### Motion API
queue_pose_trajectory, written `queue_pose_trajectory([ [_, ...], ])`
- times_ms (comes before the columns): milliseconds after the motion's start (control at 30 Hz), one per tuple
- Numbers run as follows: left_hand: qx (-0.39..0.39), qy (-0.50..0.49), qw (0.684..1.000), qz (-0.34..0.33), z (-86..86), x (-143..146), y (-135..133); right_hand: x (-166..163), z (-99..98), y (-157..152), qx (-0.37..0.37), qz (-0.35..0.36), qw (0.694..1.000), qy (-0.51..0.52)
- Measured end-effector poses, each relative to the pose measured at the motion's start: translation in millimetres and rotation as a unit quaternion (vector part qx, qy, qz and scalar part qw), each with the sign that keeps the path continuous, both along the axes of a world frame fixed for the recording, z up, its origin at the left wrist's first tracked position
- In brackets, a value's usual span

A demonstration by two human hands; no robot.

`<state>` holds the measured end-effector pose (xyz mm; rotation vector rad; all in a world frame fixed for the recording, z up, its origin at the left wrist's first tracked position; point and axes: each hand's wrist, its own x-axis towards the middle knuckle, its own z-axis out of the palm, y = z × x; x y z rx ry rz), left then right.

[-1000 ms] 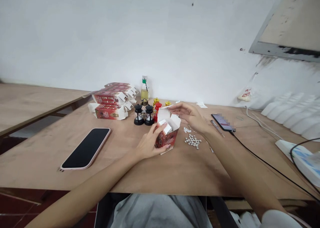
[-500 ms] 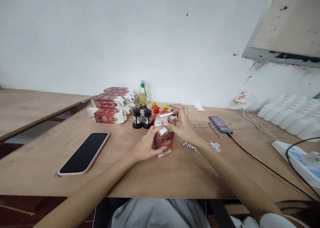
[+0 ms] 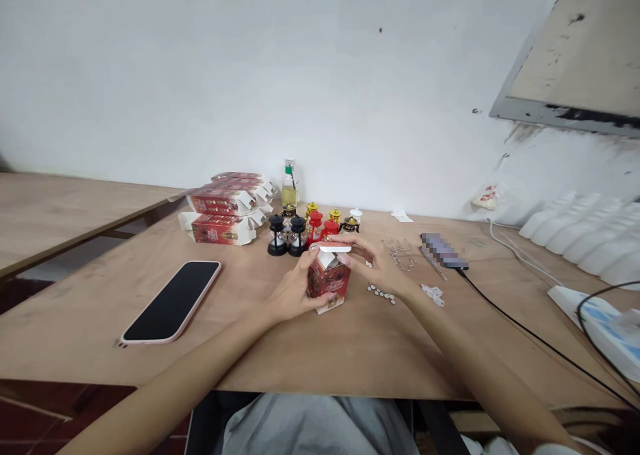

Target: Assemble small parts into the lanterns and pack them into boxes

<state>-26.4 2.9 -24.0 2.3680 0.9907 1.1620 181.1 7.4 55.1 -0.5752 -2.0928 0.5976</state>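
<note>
A small red printed box stands upright on the wooden table in front of me. My left hand is wrapped round its left side and front. My right hand rests against its right side, with the fingertips pressing the white top flap down over the opening. Right behind the box stand several tiny lanterns in black, red and gold. A little heap of small pale round pieces lies just right of my right wrist.
A black phone in a pink case lies to the left. Flat red cartons are stacked at the back left, beside a small bottle. A second phone with a black cable, metal bits and white trays fill the right.
My right hand came down from the open flaps and folded the white top flap over the box. The left hand kept its hold on the box.
</note>
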Motion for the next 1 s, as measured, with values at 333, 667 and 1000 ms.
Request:
queue_pose_trajectory([
  [333, 0.047, -0.068, 0.997, 0.001, -15.8, 1, 9, -3, -7.7, 7, 0.090, -0.046, 0.995, -0.006],
  [667, -0.005, -0.091, 0.996, -0.017, -8.6, 6, 2, 13, -7.7, 7, 0.117, 0.004, 0.990, -0.079],
  [1000, -0.116, 0.011, 0.993, 0.012, -5.4, 12, -4, 4, -1.8, 1, 0.054, -0.018, 0.979, -0.198],
])
